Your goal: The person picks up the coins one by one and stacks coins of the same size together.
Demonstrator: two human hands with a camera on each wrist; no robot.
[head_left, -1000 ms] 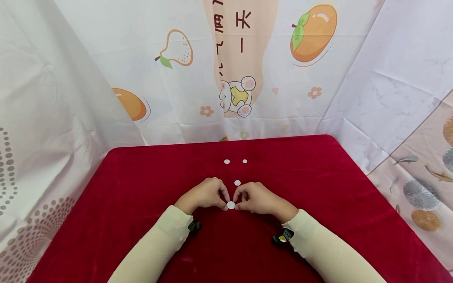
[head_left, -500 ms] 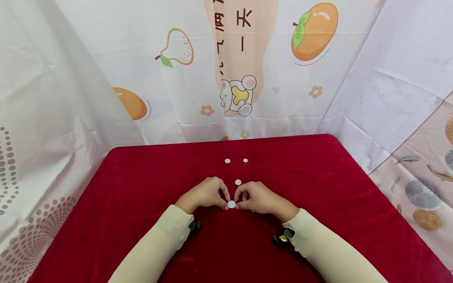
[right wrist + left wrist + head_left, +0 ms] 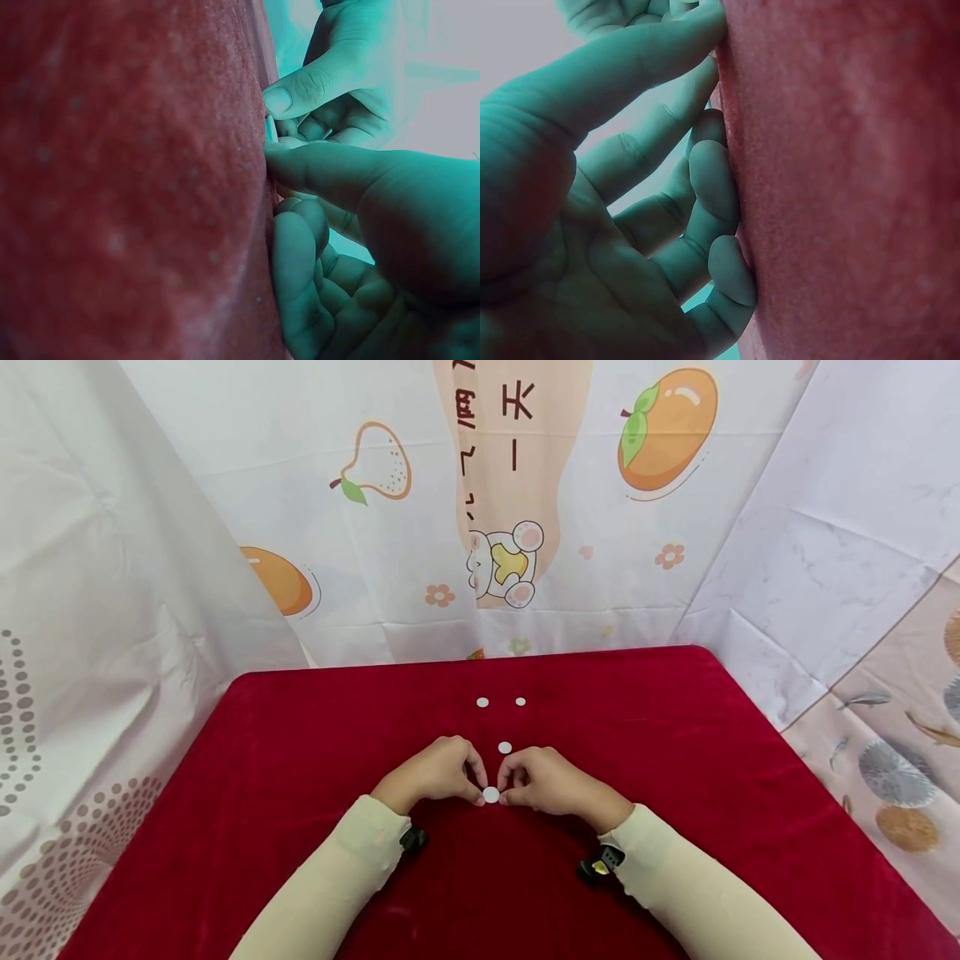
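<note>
A small white round disc [image 3: 491, 795] lies on the red cloth between the two hands. My left hand [image 3: 437, 770] holds its left edge with bent thumb and index finger. From the other side my right hand [image 3: 553, 781] holds the right edge in the same way. In the right wrist view the disc's thin edge [image 3: 271, 129] shows between the two thumbs. The left wrist view shows the left thumb [image 3: 645, 56] stretched to the cloth and the other fingers curled against it; the disc is mostly hidden there.
Just beyond the fingers lies another white disc [image 3: 505, 747]. Two smaller white discs, one on the left [image 3: 482, 702] and one on the right [image 3: 521, 702], lie near the back of the red-covered table [image 3: 315, 735]. Printed curtains [image 3: 405, 552] hang behind and beside it.
</note>
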